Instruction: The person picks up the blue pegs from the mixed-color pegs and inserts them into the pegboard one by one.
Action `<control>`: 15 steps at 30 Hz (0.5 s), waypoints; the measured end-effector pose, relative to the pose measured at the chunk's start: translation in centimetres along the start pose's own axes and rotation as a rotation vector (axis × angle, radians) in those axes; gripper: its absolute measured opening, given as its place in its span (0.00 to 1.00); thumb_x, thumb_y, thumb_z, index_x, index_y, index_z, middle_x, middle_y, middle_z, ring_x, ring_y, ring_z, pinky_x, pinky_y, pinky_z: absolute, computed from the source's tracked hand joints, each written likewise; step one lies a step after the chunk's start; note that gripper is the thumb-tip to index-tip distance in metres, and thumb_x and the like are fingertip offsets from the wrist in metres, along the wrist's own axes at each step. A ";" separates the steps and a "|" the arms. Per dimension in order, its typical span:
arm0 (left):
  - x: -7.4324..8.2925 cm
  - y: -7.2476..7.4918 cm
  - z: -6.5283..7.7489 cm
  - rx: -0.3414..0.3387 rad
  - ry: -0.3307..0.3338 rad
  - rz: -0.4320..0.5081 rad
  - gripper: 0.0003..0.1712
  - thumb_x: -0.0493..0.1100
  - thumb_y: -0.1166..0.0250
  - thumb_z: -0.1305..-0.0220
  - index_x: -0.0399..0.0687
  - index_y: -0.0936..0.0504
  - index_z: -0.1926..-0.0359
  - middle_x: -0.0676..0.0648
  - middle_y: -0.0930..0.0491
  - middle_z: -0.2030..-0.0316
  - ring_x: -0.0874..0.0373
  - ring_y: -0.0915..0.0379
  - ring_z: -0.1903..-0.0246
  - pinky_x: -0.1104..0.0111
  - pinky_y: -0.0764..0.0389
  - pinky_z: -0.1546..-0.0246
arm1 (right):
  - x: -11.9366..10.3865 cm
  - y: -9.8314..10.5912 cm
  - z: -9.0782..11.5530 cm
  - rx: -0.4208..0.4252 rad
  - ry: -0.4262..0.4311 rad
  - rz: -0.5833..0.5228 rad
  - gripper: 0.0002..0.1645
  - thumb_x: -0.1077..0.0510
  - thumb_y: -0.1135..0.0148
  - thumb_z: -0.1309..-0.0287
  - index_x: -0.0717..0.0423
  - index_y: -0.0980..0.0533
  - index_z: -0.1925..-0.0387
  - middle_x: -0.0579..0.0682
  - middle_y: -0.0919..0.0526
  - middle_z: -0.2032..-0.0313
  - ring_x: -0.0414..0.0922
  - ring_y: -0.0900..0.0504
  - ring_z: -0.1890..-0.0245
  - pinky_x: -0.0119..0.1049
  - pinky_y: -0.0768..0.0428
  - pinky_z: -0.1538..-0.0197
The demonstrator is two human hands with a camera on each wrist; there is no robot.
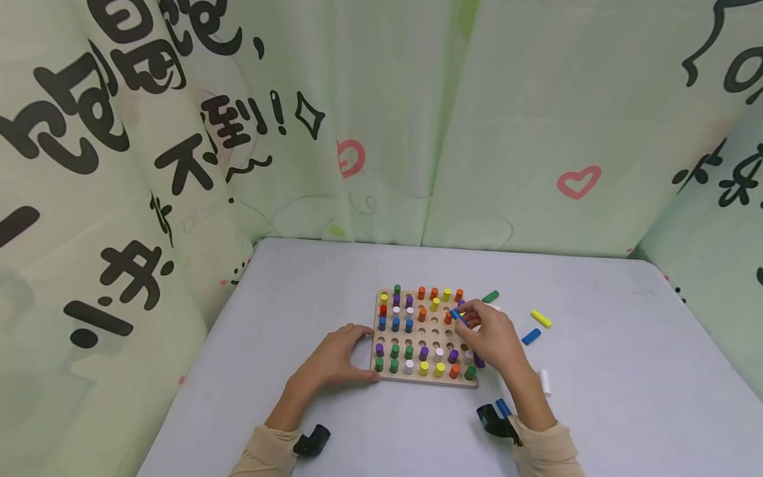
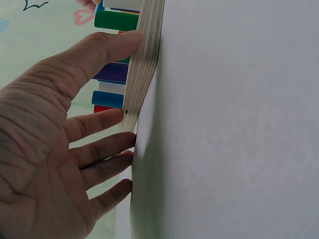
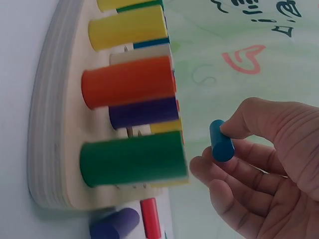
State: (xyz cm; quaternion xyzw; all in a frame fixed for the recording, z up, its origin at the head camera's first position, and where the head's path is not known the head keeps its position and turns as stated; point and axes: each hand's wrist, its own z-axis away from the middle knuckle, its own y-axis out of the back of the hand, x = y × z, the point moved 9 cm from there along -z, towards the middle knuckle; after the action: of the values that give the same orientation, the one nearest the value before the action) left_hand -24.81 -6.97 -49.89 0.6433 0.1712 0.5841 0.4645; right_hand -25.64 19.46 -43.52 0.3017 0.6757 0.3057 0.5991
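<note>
A wooden pegboard (image 1: 426, 336) carries rows of coloured pegs, with several bare holes in its middle rows. My left hand (image 1: 338, 358) is at the board's left edge; in the left wrist view its thumb (image 2: 122, 46) touches the side and the other fingers extend beside it. My right hand (image 1: 491, 333) pinches a blue peg (image 3: 222, 141) between thumb and fingers, held above the board's right part. In the right wrist view, a green peg (image 3: 134, 158) and an orange peg (image 3: 128, 83) stand upright along the board's near edge.
Loose pegs lie right of the board: green (image 1: 491, 297), yellow (image 1: 541, 318), blue (image 1: 531, 336) and white (image 1: 545, 382). Another blue peg (image 1: 503, 407) lies by the right wrist camera (image 1: 496, 421). A purple peg (image 3: 115, 224) and a red peg (image 3: 150, 218) lie beside the board. Curtains surround the white table (image 1: 596, 318).
</note>
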 end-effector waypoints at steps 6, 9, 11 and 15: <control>0.1 0.0 0.0 -0.003 -0.008 -0.005 0.49 0.63 0.20 0.54 0.49 0.25 0.33 0.43 0.24 0.36 0.43 0.30 0.34 0.46 0.28 0.33 | -0.5 -1.1 0.0 -0.031 0.000 -0.025 0.16 0.62 0.33 0.38 0.62 0.21 0.49 0.55 0.15 0.59 0.49 0.17 0.60 0.41 0.13 0.58; 0.1 0.0 0.0 -0.002 -0.010 -0.009 0.49 0.63 0.20 0.54 0.48 0.25 0.34 0.43 0.24 0.36 0.43 0.30 0.34 0.46 0.28 0.34 | -0.6 -1.5 -0.1 -0.039 -0.001 -0.031 0.16 0.62 0.33 0.38 0.62 0.20 0.49 0.55 0.15 0.59 0.49 0.17 0.60 0.43 0.13 0.56; 0.0 -0.1 0.0 -0.002 -0.006 -0.007 0.49 0.63 0.20 0.54 0.49 0.25 0.33 0.43 0.25 0.35 0.43 0.30 0.34 0.46 0.28 0.33 | -0.7 -1.7 -0.1 -0.047 -0.009 -0.037 0.16 0.62 0.34 0.39 0.62 0.20 0.50 0.55 0.15 0.59 0.49 0.18 0.60 0.44 0.13 0.54; 0.0 0.0 0.0 -0.002 0.000 -0.001 0.49 0.63 0.20 0.53 0.49 0.25 0.33 0.43 0.25 0.35 0.42 0.31 0.34 0.46 0.28 0.33 | -0.8 -2.2 -0.2 -0.066 -0.005 -0.033 0.15 0.61 0.35 0.38 0.62 0.20 0.50 0.54 0.15 0.59 0.48 0.18 0.61 0.45 0.13 0.53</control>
State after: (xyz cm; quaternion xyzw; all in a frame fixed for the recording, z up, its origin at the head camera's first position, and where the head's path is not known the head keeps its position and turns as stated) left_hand -24.77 -6.97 -49.94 0.6425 0.1711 0.5840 0.4656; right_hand -25.81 17.45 -44.72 0.2714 0.6687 0.3172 0.6152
